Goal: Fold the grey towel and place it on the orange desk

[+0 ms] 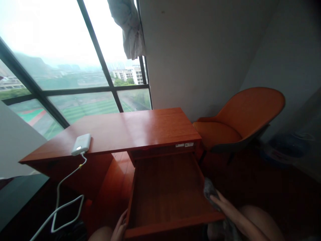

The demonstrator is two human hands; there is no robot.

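Open drawer (165, 190) between hands, cloth (209, 189) seemingly right

Looks like a high-rise hotel room or apartment: glossy reddish wooden surface (140, 129) by a huge dark-framed window (75, 90), curved orange lounge chair (240, 117) in the corner.

left hand (119, 228) on open drawer (165, 187) | right hand (225, 207) holds grey cloth (209, 190)

Your left hand (119, 228): bare, no ring or watch showing.
Your right hand (224, 206): bare, forearm unsleeved.
Your knees: uncovered.
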